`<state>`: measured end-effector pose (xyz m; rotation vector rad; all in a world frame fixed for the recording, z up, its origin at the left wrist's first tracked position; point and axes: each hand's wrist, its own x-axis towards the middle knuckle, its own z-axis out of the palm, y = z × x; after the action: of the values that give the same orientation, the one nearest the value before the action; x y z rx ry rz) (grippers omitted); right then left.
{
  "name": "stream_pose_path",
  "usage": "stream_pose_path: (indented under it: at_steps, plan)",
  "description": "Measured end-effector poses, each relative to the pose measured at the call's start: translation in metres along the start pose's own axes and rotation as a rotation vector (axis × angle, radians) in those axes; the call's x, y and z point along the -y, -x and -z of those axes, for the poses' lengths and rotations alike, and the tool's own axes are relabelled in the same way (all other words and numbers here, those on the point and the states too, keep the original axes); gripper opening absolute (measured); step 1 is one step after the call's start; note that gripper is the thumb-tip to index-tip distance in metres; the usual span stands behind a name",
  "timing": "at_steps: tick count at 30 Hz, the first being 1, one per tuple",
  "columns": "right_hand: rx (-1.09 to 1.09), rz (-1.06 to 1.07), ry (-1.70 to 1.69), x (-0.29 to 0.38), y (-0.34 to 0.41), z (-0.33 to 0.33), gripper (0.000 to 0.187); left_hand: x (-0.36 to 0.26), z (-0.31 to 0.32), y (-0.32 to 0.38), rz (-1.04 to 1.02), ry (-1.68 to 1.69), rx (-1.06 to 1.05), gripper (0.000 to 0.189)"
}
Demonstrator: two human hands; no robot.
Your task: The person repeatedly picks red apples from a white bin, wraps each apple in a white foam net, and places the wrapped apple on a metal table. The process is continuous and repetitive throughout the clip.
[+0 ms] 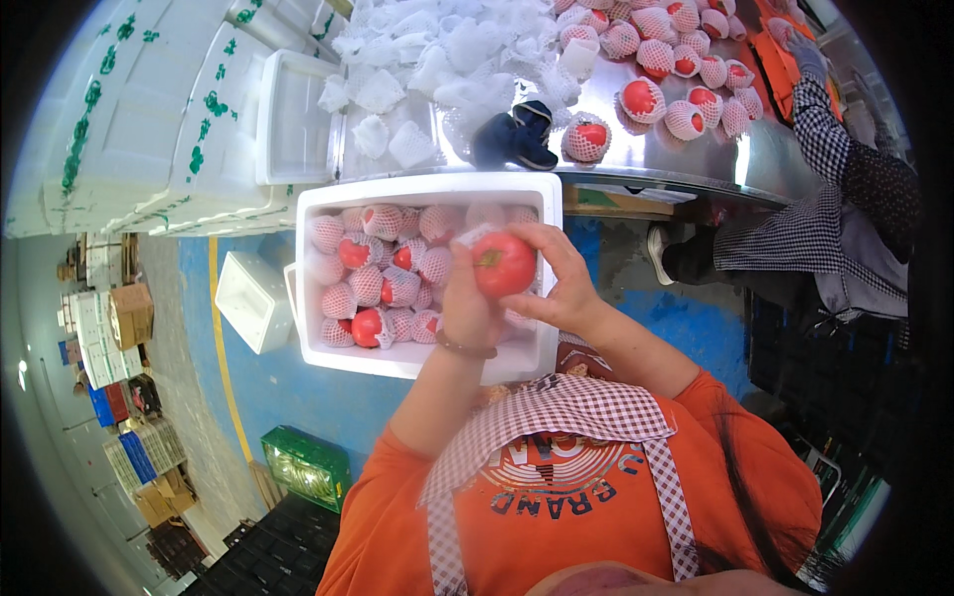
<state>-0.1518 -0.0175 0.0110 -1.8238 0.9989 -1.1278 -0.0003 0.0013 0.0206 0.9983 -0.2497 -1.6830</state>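
A bare red tomato (pixel 505 265) sits between my two hands, above the right part of a white foam box (pixel 428 365). My left hand (pixel 468 302), with a bracelet at its wrist, supports the tomato from the left. Around its right side curl the fingers and thumb of my right hand (pixel 560 279). Something white, perhaps a foam net, shows just behind the tomato, partly hidden. In the box lie several tomatoes in white foam nets (pixel 365 285); one red tomato (pixel 367 328) near the front is largely uncovered.
Beyond the box, a metal table (pixel 671 160) bears a heap of foam nets (pixel 462 52), netted tomatoes (pixel 656 56) and a dark cloth item (pixel 514 138). Foam boxes (pixel 216 112) are stacked at left. At right, a co-worker's gloved hand (pixel 809 56) touches an orange crate (pixel 782 67).
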Motion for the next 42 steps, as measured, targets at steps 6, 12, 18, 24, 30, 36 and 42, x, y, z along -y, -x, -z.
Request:
stream_pose_path:
  at_steps: [6, 12, 18, 24, 30, 36, 42]
  plan:
    - [-0.011, -0.089, -0.291, 0.004, 0.001, -0.003, 0.073, -0.010, 0.005, 0.008, -0.059, 0.053, 0.246, 0.047]
    - [-0.012, -0.181, -0.643, 0.009, 0.002, -0.002, 0.067, -0.023, 0.005, 0.014, -0.214, -0.243, 0.348, 0.064]
    - [-0.090, -0.276, -0.693, 0.003, -0.003, -0.005, 0.048, -0.021, 0.001, 0.013, -0.354, -0.575, 0.335, 0.076]
    - [-0.159, -0.095, -0.374, 0.007, -0.009, 0.003, 0.024, -0.015, -0.004, 0.015, -0.394, -0.504, 0.303, 0.066]
    - [-0.135, 0.042, -0.217, 0.026, -0.012, 0.003, 0.023, -0.013, -0.004, 0.012, -0.561, -0.488, 0.273, 0.064]
    - [-0.150, 0.162, -0.128, 0.030, -0.013, 0.000, 0.027, -0.014, 0.000, 0.010, -0.581, -0.478, 0.306, 0.067]
    - [-0.243, -0.009, -0.214, 0.029, -0.012, 0.005, 0.030, -0.013, -0.006, 0.014, -0.585, -0.510, 0.253, 0.066]
